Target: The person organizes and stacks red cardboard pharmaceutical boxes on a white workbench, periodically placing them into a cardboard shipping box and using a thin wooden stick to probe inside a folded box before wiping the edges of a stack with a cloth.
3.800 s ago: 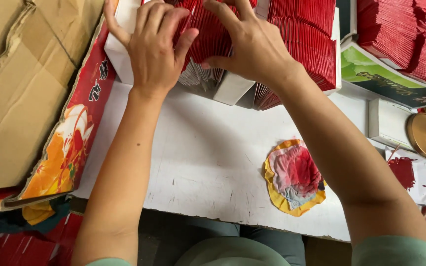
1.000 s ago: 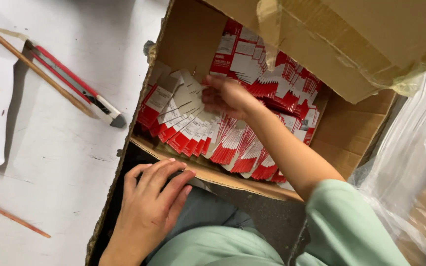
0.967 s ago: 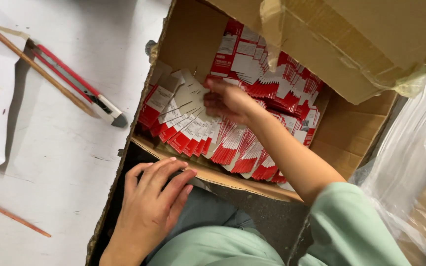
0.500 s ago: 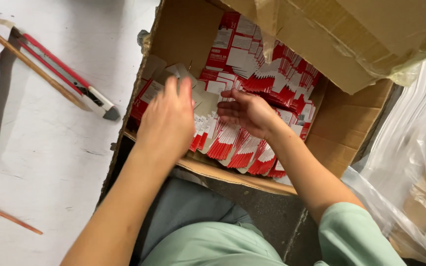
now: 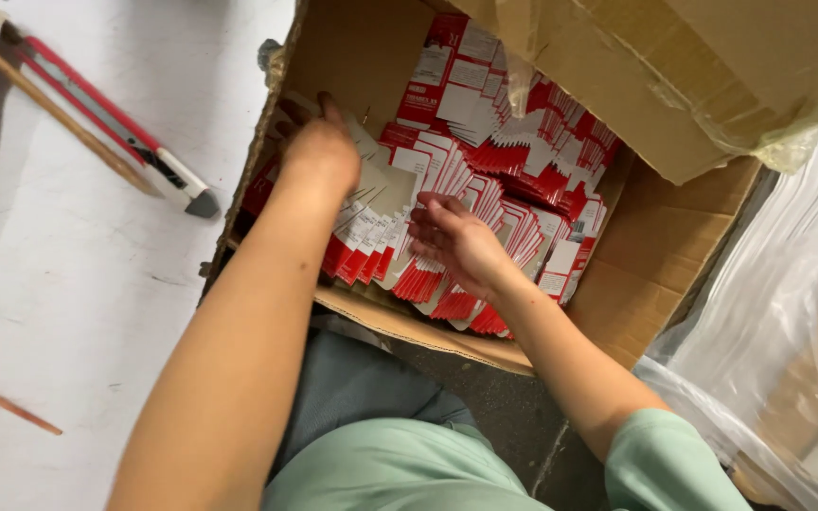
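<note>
box [image 5: 660,270] top open | flap [image 5: 702,66] overhangs far side | cards [image 5: 485,180] fill floor

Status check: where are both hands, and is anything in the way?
Left hand and right hand both down among red-and-white cards in cardboard box. Grip unclear. Nothing blocking.

Head view, steeply down, close.

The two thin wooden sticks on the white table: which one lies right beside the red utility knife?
The upper stick, running diagonally alongside the red utility knife near the table's top edge. The lower stick lies alone, far from the knife.
</note>
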